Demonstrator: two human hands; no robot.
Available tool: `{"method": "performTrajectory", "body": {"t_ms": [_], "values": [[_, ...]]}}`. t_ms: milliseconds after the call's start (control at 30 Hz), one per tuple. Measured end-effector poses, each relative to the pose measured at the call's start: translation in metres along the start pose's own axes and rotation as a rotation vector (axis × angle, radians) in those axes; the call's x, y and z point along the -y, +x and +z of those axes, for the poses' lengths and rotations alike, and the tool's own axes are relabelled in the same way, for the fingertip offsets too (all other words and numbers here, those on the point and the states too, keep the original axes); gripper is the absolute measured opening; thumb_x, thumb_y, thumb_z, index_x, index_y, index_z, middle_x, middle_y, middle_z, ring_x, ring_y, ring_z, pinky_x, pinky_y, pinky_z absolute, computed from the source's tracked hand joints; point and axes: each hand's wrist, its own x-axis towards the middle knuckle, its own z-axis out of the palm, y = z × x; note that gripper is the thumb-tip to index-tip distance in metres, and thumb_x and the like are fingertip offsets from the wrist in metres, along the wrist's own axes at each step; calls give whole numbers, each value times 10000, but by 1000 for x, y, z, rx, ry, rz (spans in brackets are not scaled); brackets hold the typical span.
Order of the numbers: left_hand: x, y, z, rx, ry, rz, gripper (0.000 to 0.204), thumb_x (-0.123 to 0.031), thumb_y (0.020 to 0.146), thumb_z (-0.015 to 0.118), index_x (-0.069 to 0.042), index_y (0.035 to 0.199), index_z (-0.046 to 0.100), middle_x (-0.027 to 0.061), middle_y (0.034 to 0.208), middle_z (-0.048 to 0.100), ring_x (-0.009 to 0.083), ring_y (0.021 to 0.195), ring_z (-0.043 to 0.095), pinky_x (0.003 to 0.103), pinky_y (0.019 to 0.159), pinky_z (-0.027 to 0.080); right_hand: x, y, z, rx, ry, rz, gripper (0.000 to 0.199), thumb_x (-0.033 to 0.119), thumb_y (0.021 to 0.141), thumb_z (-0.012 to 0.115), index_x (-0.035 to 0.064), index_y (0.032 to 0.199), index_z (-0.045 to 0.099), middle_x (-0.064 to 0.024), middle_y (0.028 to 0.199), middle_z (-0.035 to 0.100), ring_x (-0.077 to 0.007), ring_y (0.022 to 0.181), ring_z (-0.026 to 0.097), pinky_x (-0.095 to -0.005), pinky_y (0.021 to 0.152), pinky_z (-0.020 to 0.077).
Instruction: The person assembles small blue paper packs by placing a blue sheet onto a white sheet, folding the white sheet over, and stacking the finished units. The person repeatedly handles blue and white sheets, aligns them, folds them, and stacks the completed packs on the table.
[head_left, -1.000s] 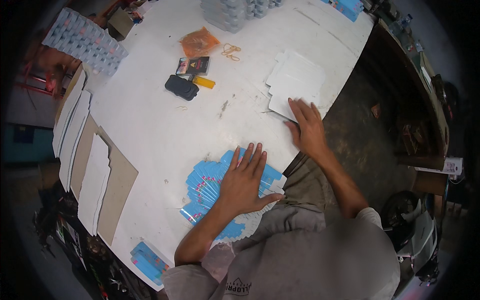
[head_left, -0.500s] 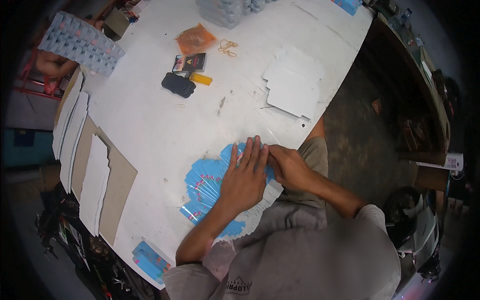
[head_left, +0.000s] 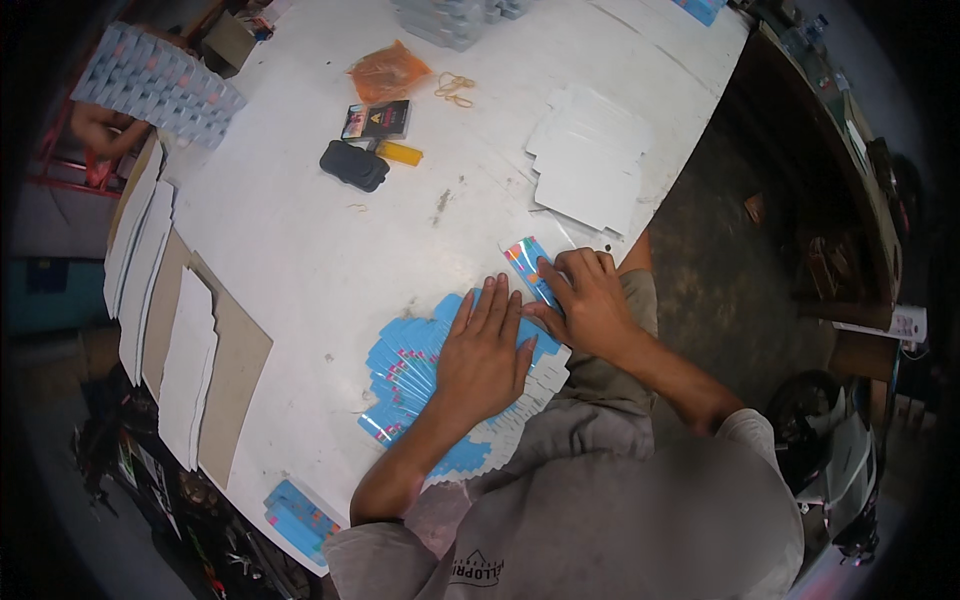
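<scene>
My left hand [head_left: 478, 362] lies flat, fingers stretched out, on a fan of overlapping blue printed carton blanks [head_left: 402, 350] at the table's near edge. White flaps of the blanks show along the fan's lower right side. Just right of it, my right hand [head_left: 592, 305] has its thumb and index finger on a narrow blue carton [head_left: 526, 262] with a multicoloured print. That carton lies slantwise beyond the fan, its lower end partly hidden by the fingers.
White flat blanks [head_left: 585, 170] are stacked at the right. A black case [head_left: 354, 166], yellow lighter [head_left: 400, 153], dark pack [head_left: 388, 120], orange pouch [head_left: 388, 72] and rubber bands [head_left: 455, 88] lie farther back. Blue cartons [head_left: 298, 520] sit at the near left corner, cardboard sheets [head_left: 235, 370] at left.
My right hand has moved slightly up and right from beside the left fingertips, and the narrow blue carton now shows under its fingers. My left hand has stayed on the fan, shifting slightly.
</scene>
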Motion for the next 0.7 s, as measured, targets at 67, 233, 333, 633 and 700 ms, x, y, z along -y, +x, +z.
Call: {"method": "performTrajectory", "body": {"t_ms": [67,233,333,633,700], "values": [[0,1,1,-11,-23,-5,648,-279,1019,553,146,1497,448,366,1576,413,443,1528,358,512,1267,261,1,-3,3,33,-35,26,455,265,894,770,-36,1224,682,-108,1018,609,-273,973,578,-396,809,427],[-4,2,-2,-49,-111,-32,662,-216,1013,557,117,1551,364,384,1590,366,474,1533,329,563,1262,243,4,-1,2,80,-110,-26,406,151,885,756,-43,1231,671,-135,995,631,-297,947,616,-395,804,476],[-13,2,-9,-42,122,16,699,-191,969,569,115,1563,367,348,1612,374,435,1551,323,581,1273,206,20,9,-29,227,507,279,357,22,880,701,-35,1232,672,-169,927,639,-333,864,650,-426,745,516],[-11,1,-12,-17,-30,47,630,-342,1004,610,108,1439,542,300,1569,462,418,1526,368,584,1266,213,-52,27,-13,-213,-127,92,426,21,880,720,44,1303,682,-166,1062,706,-343,977,675,-461,819,537],[-10,-3,-12,-29,-52,47,638,-392,1007,619,115,1393,587,305,1529,506,415,1484,427,576,1250,252,-61,20,-3,-182,4,89,436,76,888,742,50,1318,675,-142,1055,681,-343,967,653,-462,818,523]]}}
